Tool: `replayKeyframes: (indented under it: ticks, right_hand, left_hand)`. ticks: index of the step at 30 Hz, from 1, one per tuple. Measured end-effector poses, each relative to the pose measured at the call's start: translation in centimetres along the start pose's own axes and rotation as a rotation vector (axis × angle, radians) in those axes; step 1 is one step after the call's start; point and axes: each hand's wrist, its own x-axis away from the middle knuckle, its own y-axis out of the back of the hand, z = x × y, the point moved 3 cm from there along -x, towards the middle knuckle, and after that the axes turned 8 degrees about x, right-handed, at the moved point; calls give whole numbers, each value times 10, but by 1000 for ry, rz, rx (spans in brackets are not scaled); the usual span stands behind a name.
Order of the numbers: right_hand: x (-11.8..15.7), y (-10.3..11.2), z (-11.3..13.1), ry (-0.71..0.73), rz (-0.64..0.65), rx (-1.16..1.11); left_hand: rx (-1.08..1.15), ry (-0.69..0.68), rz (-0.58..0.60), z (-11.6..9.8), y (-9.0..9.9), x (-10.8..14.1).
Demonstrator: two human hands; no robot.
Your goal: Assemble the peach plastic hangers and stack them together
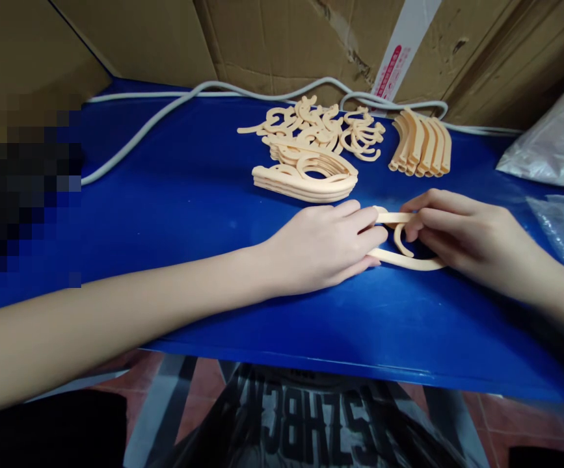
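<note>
Between my two hands, just above the blue table, is a beige folding hanger (411,261) with a curved hook (401,242) inside its outline. My left hand (328,244) is closed around its left end, and the fingers cover that part. At the other end, my right hand (467,234) pinches the upper bar and hook area with thumb and fingers. Beyond my left hand lies a stack of folded beige hangers (306,185). A heap of loose beige hooks (318,123) sits behind that stack. Curved hanger arms (421,146) stand side by side to the right of the heap.
A white cable (155,123) runs along the back of the blue table (188,208). Cardboard boxes (272,52) rise behind it. Clear plastic bags (555,140) lie at the right. The table's front edge is close to my body.
</note>
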Motion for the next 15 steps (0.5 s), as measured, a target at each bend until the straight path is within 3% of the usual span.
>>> replayKeyframes:
  ticks: [6,11,15]
  right_hand:
    - [2,1,-9,-40,-26,64]
    - [0,1,-4,36,-26,-55]
    - [1,2,-1,10,-24,-135]
  left_hand:
    - [47,-73,-52,-2,1,1]
    - [62,-99,-67,-3,1,2]
    - [50,-127,-43,-6,3,2]
